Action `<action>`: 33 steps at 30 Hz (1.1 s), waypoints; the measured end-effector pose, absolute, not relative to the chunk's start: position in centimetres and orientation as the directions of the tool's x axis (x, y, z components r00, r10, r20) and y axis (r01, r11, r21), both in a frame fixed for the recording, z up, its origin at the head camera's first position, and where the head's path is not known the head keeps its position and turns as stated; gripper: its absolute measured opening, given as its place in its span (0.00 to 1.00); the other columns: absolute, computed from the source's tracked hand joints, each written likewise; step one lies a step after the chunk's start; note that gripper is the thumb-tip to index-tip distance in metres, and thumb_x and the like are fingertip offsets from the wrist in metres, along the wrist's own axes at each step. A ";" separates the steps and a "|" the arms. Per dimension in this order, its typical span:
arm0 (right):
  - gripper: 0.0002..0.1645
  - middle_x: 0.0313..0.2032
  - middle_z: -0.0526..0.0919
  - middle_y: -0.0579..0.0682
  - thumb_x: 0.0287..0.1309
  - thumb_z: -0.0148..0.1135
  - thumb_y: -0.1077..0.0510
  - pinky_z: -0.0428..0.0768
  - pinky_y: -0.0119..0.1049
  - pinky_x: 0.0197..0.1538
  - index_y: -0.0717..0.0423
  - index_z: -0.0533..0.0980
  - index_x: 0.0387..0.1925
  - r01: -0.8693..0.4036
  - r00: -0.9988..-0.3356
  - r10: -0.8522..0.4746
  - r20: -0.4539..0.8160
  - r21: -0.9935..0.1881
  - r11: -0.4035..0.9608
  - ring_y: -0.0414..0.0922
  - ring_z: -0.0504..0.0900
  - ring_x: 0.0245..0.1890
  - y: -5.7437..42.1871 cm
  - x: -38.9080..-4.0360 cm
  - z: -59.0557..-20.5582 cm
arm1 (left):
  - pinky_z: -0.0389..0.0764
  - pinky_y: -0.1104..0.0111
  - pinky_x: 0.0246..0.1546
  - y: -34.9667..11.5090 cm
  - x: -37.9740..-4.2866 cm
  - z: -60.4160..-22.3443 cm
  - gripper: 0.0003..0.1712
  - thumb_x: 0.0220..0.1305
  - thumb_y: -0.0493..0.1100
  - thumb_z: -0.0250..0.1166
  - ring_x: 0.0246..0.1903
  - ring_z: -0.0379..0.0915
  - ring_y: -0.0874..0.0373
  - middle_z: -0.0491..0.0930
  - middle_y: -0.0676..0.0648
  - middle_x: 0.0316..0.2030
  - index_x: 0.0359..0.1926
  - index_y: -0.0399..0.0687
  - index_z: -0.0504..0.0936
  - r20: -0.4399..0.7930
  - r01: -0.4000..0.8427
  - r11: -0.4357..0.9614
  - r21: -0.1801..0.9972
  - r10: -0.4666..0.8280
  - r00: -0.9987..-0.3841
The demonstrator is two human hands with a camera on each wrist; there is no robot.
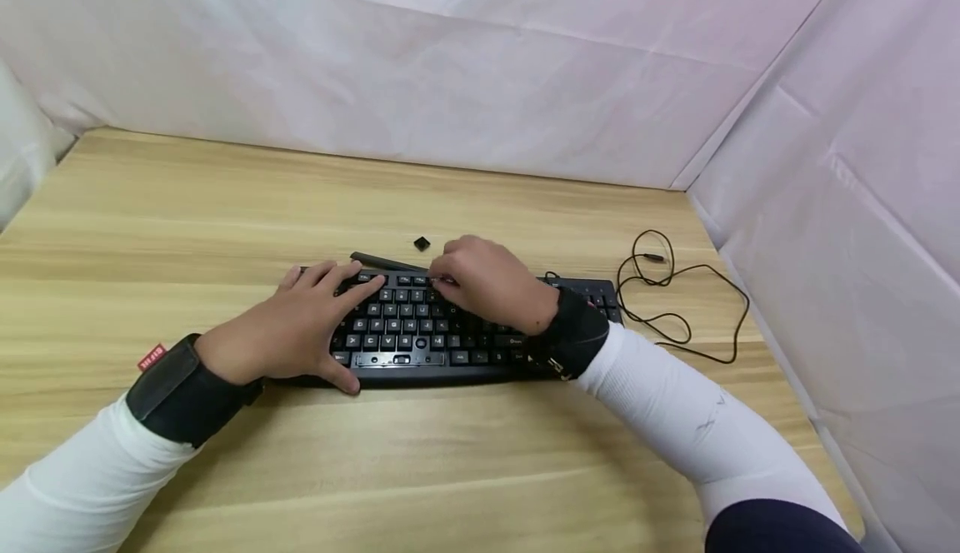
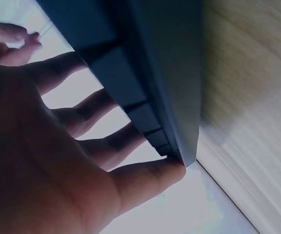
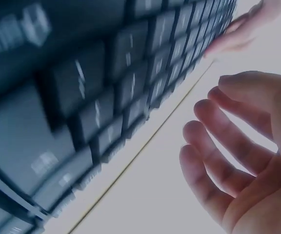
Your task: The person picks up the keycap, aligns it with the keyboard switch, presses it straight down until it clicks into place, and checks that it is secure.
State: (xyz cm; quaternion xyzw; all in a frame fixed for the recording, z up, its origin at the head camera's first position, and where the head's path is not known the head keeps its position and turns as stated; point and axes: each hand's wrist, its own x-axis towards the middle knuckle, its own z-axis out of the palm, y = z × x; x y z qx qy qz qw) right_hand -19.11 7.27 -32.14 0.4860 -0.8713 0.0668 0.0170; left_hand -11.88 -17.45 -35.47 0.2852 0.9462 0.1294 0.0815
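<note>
A black keyboard lies on the table, its space bar slot bare and one bottom-row keycap gone. My left hand rests spread over its left end, thumb at the front edge and fingers across the keys toward the back. In the left wrist view the left hand touches the keyboard's side. My right hand hovers over the top rows. The right wrist view shows the right hand with loosely bent fingers, apart from the keys; nothing shows between them.
Behind the keyboard lie a loose black keycap and a long black bar that looks like the space bar; its right end is hidden by the right hand. A coiled black cable lies at the right. Pale cloth walls border the table.
</note>
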 end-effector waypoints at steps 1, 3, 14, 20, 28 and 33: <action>0.09 0.31 0.83 0.48 0.58 0.60 0.60 0.79 0.35 0.36 0.54 0.84 0.38 -0.838 -0.544 -0.836 0.076 -0.098 0.536 0.39 0.76 0.30 7.1 -19.6 -32.0 | 0.50 0.28 0.55 -17.4 -11.9 -35.5 0.73 0.25 0.79 0.67 0.62 0.46 0.30 0.53 0.31 0.68 0.72 0.47 0.55 -0.079 0.518 0.804 0.292 0.560 -0.825; 0.12 0.35 0.84 0.50 0.58 0.61 0.59 0.80 0.36 0.37 0.55 0.83 0.42 -0.821 -0.569 -0.822 0.040 -0.093 0.563 0.40 0.76 0.32 6.6 -20.6 -31.8 | 0.51 0.29 0.55 -17.4 -11.9 -35.5 0.73 0.25 0.78 0.67 0.62 0.46 0.30 0.53 0.31 0.68 0.72 0.46 0.56 -0.071 0.520 0.804 0.289 0.560 -0.826; 0.14 0.44 0.85 0.52 0.59 0.60 0.60 0.80 0.38 0.42 0.55 0.81 0.47 -0.736 -0.661 -0.743 -0.108 -0.100 0.669 0.41 0.78 0.34 4.7 -24.9 -31.8 | 0.52 0.30 0.56 -17.0 -12.0 -35.7 0.73 0.24 0.79 0.67 0.62 0.47 0.31 0.54 0.31 0.67 0.72 0.47 0.56 -0.055 0.526 0.804 0.278 0.560 -0.827; 0.18 0.49 0.83 0.53 0.57 0.62 0.59 0.80 0.40 0.46 0.56 0.80 0.50 -0.716 -0.681 -0.715 -0.159 -0.062 0.696 0.44 0.78 0.41 4.3 -25.6 -32.2 | 0.51 0.31 0.57 -16.7 -12.2 -35.5 0.73 0.25 0.77 0.69 0.63 0.45 0.33 0.53 0.32 0.68 0.72 0.48 0.55 -0.074 0.519 0.805 0.287 0.559 -0.826; 0.19 0.51 0.82 0.51 0.59 0.61 0.59 0.78 0.40 0.52 0.53 0.79 0.53 -0.775 -0.625 -0.750 -0.217 0.060 0.629 0.45 0.76 0.49 3.4 -25.6 -32.9 | 0.51 0.29 0.56 -16.6 -11.9 -35.5 0.73 0.24 0.77 0.69 0.63 0.46 0.31 0.53 0.32 0.68 0.72 0.47 0.55 -0.065 0.522 0.805 0.282 0.559 -0.826; 0.20 0.51 0.82 0.51 0.57 0.63 0.60 0.77 0.40 0.52 0.53 0.78 0.53 -0.788 -0.610 -0.760 -0.225 0.078 0.610 0.46 0.76 0.49 3.5 -25.7 -33.1 | 0.52 0.29 0.55 -16.4 -11.8 -35.5 0.73 0.24 0.77 0.70 0.62 0.47 0.31 0.54 0.32 0.68 0.72 0.47 0.56 -0.058 0.532 0.801 0.276 0.566 -0.822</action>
